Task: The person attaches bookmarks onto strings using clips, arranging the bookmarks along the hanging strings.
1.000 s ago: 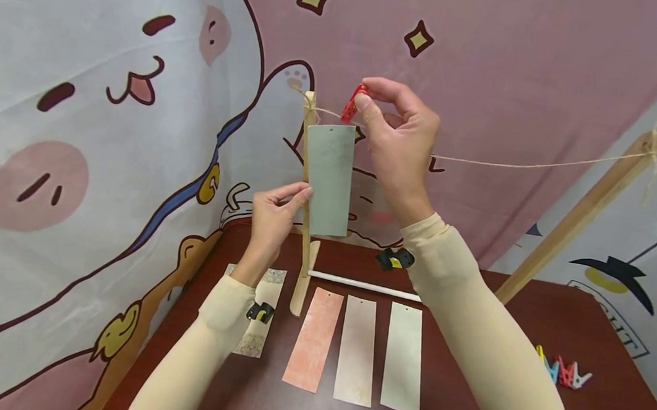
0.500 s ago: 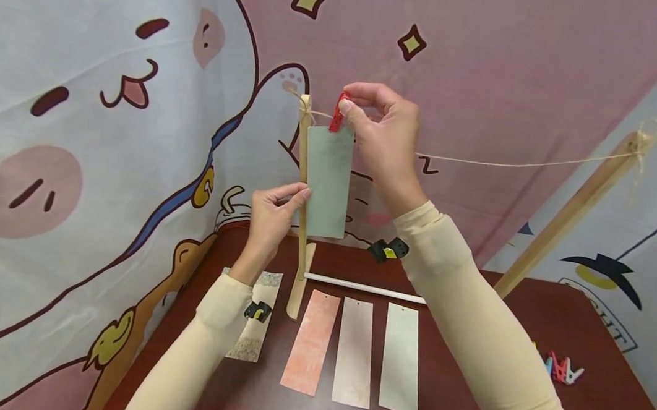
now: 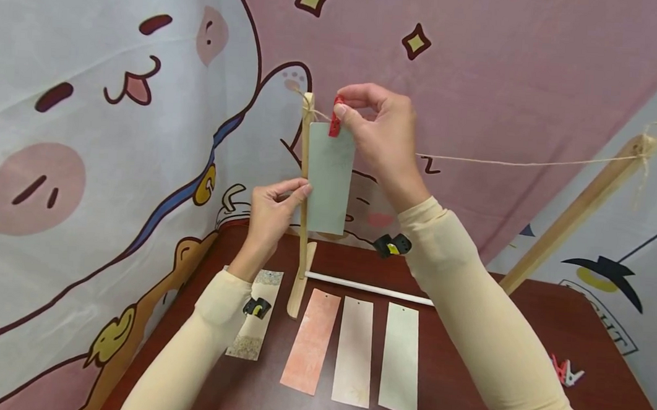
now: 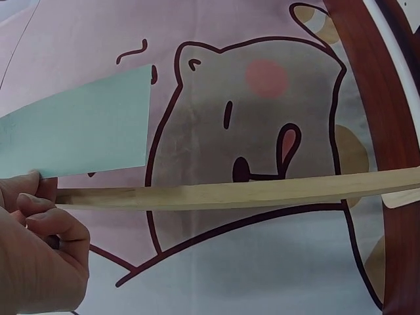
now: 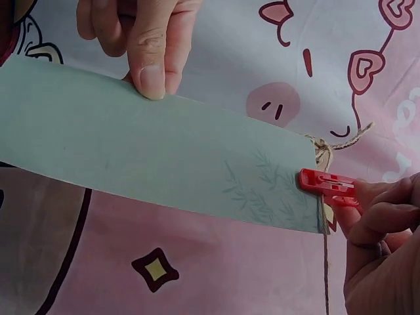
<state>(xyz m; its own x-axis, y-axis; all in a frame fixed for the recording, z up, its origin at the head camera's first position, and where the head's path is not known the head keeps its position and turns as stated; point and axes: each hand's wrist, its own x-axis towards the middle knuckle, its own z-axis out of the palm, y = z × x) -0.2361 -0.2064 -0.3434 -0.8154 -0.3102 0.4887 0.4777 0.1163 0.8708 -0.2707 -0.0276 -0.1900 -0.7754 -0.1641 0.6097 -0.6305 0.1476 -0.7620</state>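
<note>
A pale green bookmark-like card (image 3: 330, 180) with a faint leaf print hangs upright at the string (image 3: 492, 161), near the left wooden post (image 3: 302, 228). My left hand (image 3: 272, 214) pinches the card's left long edge between thumb and fingers. With thumb and fingertips my right hand (image 3: 385, 133) grips a red clothespin (image 3: 335, 118). In the right wrist view the red clothespin (image 5: 327, 183) sits over the card's top edge, right where the string runs. The left wrist view has the card's lower part (image 4: 92, 128) beside the post, with my left hand (image 4: 42, 256) at its edge.
On the brown table (image 3: 458, 385) lie a coral card (image 3: 311, 343), a beige card (image 3: 354, 355), a pale card (image 3: 401, 360) and a patterned card (image 3: 255, 325). Several clothespins (image 3: 567, 370) lie at the right. A white rod (image 3: 369, 288) runs toward the right post (image 3: 579, 212).
My right hand has moved left and slightly down, bringing the red clothespin from above the card onto its top edge. My left hand keeps its pinch on the card.
</note>
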